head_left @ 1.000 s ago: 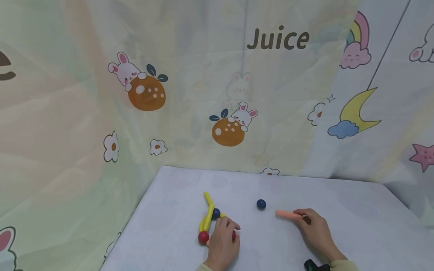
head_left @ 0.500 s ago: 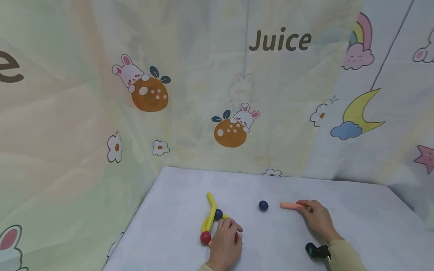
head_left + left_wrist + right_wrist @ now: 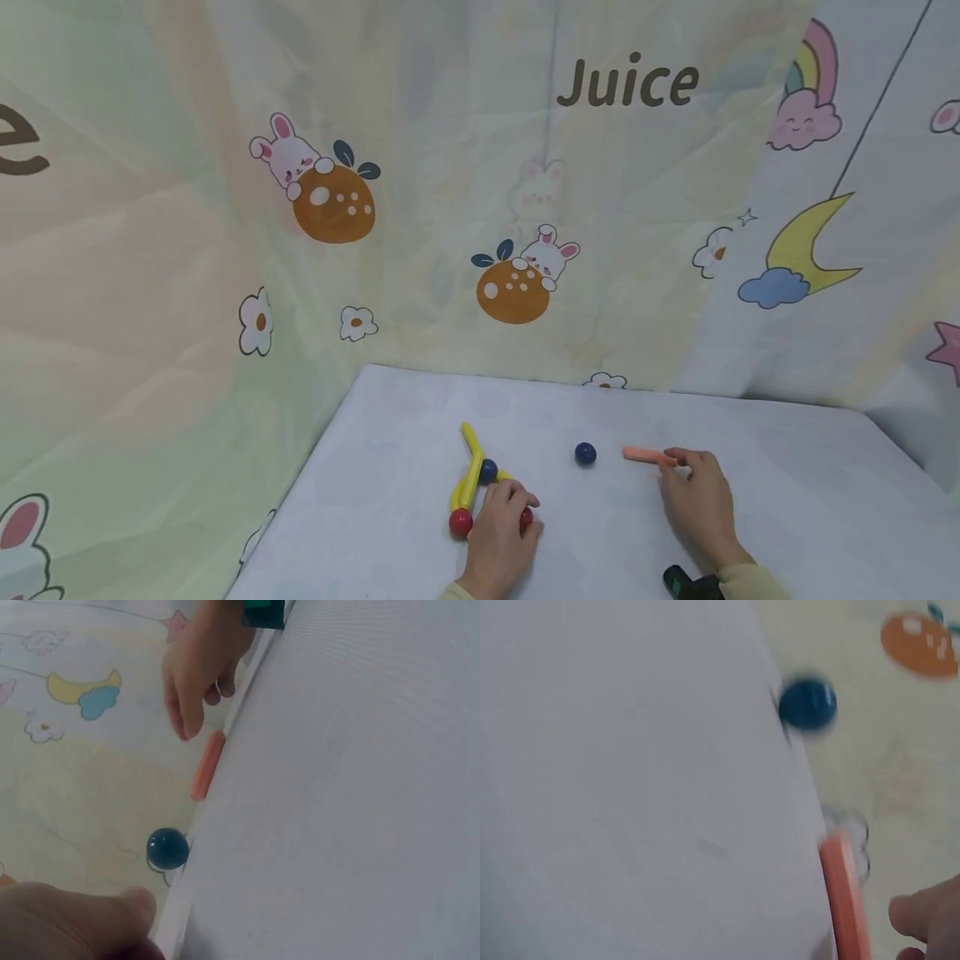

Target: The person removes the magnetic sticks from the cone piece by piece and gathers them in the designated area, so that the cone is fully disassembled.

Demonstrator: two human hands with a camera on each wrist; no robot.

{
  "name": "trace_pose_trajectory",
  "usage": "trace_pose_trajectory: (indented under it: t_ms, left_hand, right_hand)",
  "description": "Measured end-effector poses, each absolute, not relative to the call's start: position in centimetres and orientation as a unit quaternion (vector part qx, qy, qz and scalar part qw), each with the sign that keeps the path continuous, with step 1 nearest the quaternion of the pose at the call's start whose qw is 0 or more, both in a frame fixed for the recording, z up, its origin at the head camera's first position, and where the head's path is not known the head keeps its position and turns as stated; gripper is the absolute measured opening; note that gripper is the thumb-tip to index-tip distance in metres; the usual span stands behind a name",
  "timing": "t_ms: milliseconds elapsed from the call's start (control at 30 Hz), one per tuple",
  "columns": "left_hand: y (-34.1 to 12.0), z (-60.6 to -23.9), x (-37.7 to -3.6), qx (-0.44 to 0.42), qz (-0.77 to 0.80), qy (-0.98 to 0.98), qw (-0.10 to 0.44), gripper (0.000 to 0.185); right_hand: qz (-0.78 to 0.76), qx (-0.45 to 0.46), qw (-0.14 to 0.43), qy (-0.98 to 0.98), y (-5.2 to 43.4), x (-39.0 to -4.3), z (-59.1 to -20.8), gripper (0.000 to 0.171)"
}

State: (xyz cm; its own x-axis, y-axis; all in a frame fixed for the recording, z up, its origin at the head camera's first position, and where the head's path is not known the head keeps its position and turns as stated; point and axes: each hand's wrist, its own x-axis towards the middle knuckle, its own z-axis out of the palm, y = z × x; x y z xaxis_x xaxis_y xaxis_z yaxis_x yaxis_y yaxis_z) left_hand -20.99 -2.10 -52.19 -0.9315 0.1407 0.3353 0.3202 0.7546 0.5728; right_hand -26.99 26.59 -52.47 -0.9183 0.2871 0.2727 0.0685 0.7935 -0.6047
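My left hand (image 3: 501, 533) holds the near right part of a toy frame, its thumb and fingers around a red ball (image 3: 527, 520). The frame joins yellow rods (image 3: 471, 479), a blue ball (image 3: 488, 472) and another red ball (image 3: 461, 523); my hand covers part of it. On the right, my right hand (image 3: 697, 500) is beside the near end of a salmon-orange rod (image 3: 647, 455). The left wrist view shows that rod (image 3: 208, 766) whole, the right fingers apart from it. A loose dark blue ball (image 3: 585, 453) sits just left of the rod.
The pieces lie on a white-covered table (image 3: 585, 550). A cartoon-printed curtain (image 3: 420, 208) rises behind the back edge. A black device (image 3: 686, 583) is at the right wrist.
My right hand shifted the orange rod slightly backward, roughly into line with the loose blue ball, then let it go. My left hand stays on the toy frame.
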Motion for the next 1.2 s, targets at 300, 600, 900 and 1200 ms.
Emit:
trace_pose_trajectory:
  t_ms: [300,600,900,1200]
  left_hand:
    - [-2.0,-52.1,-21.0,-0.196,-0.378,-0.898,0.115,0.024]
    - [-1.8,-52.5,-21.0,-0.115,-0.268,-0.947,0.131,0.041]
    - [-2.4,-52.1,-20.9,-0.075,-0.233,-0.955,0.169,0.032]
    - [-4.2,-52.0,-21.4,-0.036,-0.23,-0.948,0.218,0.032]
  right_hand:
    - [0.359,0.017,0.092,-0.928,17.0,-22.5,-52.2,0.014]
    - [0.4,0.014,0.061,-0.914,14.4,-21.6,-52.6,0.012]
    - [0.426,0.015,0.065,-0.902,14.5,-21.6,-52.7,0.013]
    - [0.437,0.002,0.069,-0.897,14.7,-21.5,-52.9,0.015]
